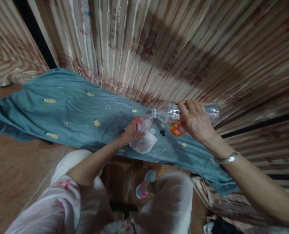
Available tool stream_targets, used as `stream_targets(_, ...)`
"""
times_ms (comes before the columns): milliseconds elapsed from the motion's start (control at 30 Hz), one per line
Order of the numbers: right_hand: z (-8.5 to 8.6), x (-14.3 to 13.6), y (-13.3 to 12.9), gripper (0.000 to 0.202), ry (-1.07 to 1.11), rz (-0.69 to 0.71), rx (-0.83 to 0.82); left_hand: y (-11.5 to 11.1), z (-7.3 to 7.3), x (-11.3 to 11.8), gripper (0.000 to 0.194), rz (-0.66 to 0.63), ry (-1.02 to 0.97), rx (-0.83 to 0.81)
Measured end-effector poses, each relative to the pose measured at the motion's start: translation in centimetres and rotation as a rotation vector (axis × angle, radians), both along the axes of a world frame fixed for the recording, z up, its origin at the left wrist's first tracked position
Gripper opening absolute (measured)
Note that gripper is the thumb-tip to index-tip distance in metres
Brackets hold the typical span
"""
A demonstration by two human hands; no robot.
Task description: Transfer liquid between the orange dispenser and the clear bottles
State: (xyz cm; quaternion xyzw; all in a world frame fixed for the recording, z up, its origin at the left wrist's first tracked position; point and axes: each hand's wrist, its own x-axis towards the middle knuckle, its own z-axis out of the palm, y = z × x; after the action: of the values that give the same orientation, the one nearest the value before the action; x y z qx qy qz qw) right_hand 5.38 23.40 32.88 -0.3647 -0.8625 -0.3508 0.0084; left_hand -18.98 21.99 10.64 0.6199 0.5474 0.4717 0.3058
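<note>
My right hand [196, 118] is wrapped round a large clear plastic bottle [212, 111], tipped nearly level with its neck to the left. In my left hand [131, 131] is a smaller clear bottle [146, 122] with a pink label, tilted so that its mouth meets or almost meets the large bottle's neck. Whether liquid passes between them I cannot tell. Below my left hand lies a crumpled white cloth or tissue [144, 143]. A white round cap [152, 131] and a small black piece [162, 132] lie beside it. An orange bottle [177, 129] sits under my right hand.
A blue-green cloth with yellow prints [78, 113] covers the long narrow table. Behind it hangs a pleated, patterned curtain [125, 48]. Dark poles [37, 35] cross the curtain at the left and right. My knees are at the table's near edge, above a brown floor [10, 162].
</note>
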Motion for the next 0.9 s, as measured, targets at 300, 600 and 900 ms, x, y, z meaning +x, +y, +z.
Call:
stream_targets(300, 0.22, -0.14, -0.13, 0.047, -0.02, -0.004, 0.007, -0.09, 0.19, 0.0, 0.097, -0.011, -0.024, 0.003)
stream_targets(600, 0.05, -0.11, -0.01, 0.049, -0.003, 0.005, 0.002, 0.1, -0.13, 0.05, 0.097, 0.006, -0.022, 0.018)
stream_targets(900, 0.1, -0.16, -0.04, 0.048, -0.001, -0.006, -0.006, 0.06, -0.13, 0.03, 0.094, -0.005, -0.03, 0.032)
